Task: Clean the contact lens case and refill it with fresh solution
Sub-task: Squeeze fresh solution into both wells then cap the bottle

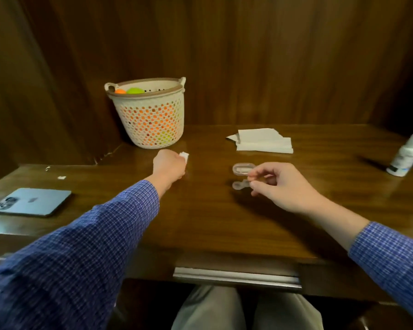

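Pinching lens case (242, 173), right hand (279, 186); tissues (264, 140) behind.

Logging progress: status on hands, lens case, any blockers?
Left hand grips tissue wad near basket. Right hand pinches open lens case. Solution bottle far right. Nothing blocking.

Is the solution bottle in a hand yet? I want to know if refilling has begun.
No: the solution bottle stands alone at the table's right edge, apart from both hands.

On the desk (200, 222), the basket (150, 120) stands at the back, tissues (264, 140) to its right, the bottle (407, 154) far right, the phone (31, 201) far left, the case (241, 175) between.
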Tool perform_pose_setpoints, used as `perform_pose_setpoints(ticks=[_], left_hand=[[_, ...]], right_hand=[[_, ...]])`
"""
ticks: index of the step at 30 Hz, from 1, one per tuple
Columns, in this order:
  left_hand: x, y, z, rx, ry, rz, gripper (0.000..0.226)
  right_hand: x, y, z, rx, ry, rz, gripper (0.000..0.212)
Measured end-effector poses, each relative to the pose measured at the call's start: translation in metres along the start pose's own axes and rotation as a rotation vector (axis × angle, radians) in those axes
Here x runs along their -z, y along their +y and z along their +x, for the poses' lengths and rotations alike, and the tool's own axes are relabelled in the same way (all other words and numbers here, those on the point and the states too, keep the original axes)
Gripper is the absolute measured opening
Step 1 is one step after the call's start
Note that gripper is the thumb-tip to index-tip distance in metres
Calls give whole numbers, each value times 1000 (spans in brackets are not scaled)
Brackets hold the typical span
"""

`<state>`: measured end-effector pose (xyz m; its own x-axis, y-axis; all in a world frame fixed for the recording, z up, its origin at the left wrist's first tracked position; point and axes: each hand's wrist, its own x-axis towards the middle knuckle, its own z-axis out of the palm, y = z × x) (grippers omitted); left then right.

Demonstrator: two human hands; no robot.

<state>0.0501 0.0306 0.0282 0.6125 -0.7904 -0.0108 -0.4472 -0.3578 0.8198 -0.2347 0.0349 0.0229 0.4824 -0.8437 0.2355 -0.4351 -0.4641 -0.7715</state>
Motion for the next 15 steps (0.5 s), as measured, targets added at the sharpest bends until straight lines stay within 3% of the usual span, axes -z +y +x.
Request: perform_pose_setpoints(ticks=[4, 7, 11, 15], left_hand=[[-17, 21, -9, -167, -3, 146, 30], [-40, 46, -21, -317, -34, 143, 13], [-88, 99, -53, -543, -126, 56, 13], [-137, 141, -89, -627, -338, 19, 19]], right_hand=[[40, 21, -22, -87, 130, 23, 16], [70, 42, -39, -210, 308, 25, 14], [116, 75, -63, -359, 628, 156, 15], [156, 106, -72, -520, 903, 304, 41]])
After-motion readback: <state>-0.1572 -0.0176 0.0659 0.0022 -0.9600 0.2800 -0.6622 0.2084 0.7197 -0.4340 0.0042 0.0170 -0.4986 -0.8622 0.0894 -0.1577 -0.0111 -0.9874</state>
